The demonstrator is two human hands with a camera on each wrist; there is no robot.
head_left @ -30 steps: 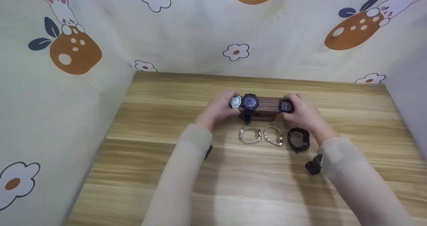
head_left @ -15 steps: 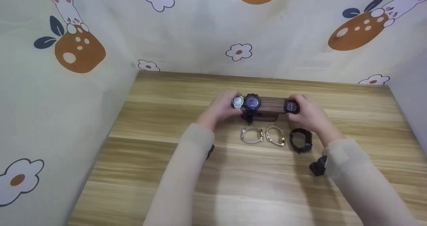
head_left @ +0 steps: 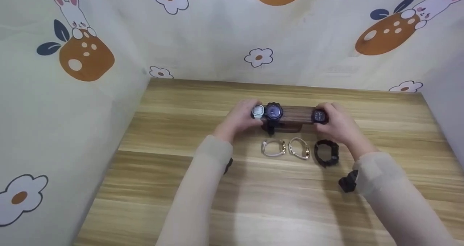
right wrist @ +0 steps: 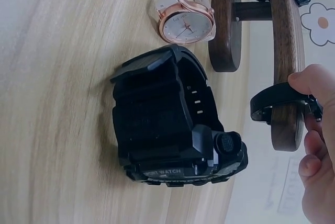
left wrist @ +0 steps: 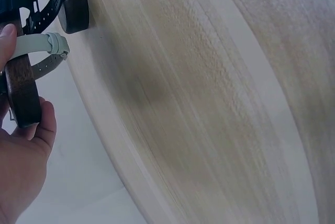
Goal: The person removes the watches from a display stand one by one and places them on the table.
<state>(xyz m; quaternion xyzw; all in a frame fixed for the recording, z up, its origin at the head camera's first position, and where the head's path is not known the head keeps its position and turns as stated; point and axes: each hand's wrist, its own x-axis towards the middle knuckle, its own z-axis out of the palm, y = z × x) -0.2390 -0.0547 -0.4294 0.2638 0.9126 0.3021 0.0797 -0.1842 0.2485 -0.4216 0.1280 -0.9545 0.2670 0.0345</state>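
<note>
Stand (head_left: 297, 112) held at both ends; small watch (head_left: 319, 116) pinched at right tip

The stand is set on the table (head_left: 181, 110), toward its back edge, with the bar (right wrist: 285, 35) running left to right. The left end is gripped by the left hand (head_left: 242, 115): fingers are curled round the bar's tip, the thumb laid by the mint watch (head_left: 257, 111). The small watch is pinched by the right hand (head_left: 337, 124), with the thumb on the strap (right wrist: 272, 98) and fingers curled behind; a short tip is left protruding beyond it. The round watch (head_left: 274, 111) is hung just beside the mint watch; whether they touch cannot be told. Bare bar is seen between the round and small watches. Two white watches (head_left: 284, 148) and a bulky watch (head_left: 334, 154) are laid in front.

Step, as judged: placing of the small watch along the bar. The stand is best anchored by the left hand alone, as the base (right wrist: 225, 35) could be dragged by a sideways pull. The strap should be slid square to the bar, lest it bind. The tip should not be overrun: the loop looks loose and could slip off. The small watch should be left facing up before release.
</note>
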